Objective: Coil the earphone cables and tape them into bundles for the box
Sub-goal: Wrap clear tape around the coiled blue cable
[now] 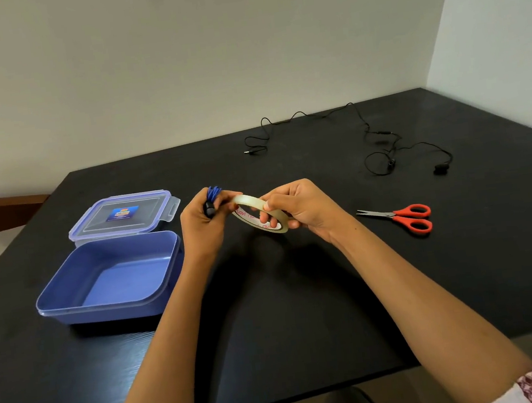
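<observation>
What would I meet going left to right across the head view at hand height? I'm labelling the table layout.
Blue box → left hand gripping the coiled blue cable → tape roll → right hand → red-handled scissors.

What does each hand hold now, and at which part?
The left hand grips the coiled blue cable around its middle. The right hand pinches the tape roll by its ring, fingers through the hole.
</observation>
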